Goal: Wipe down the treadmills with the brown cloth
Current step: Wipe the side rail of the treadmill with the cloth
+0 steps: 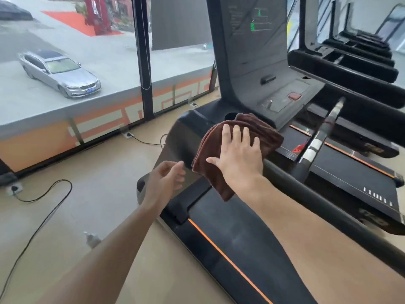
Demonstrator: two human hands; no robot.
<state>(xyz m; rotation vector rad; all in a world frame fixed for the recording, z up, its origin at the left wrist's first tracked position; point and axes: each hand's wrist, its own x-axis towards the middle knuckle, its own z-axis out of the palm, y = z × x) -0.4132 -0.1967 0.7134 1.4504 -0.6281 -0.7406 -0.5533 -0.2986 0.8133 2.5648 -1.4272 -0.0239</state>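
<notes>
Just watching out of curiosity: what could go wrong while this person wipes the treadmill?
The right hand only presses flat on the brown cloth, so the hanging end could slide off the treadmill's handrail. Wiping toward the console might bump the red button. The floor cable may be a trip hazard.

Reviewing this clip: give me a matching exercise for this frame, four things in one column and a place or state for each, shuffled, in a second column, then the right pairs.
Things:
1. brown cloth
2. right hand
3. left hand
4. red button

Places or states:
A. on the grey console panel, beyond the cloth
B. fingers loosely curled, holding nothing, just left of the cloth
C. folded, draped over the treadmill's front left corner
D. fingers spread flat, pressing on the cloth

Pairs: 1-C, 2-D, 3-B, 4-A
</notes>
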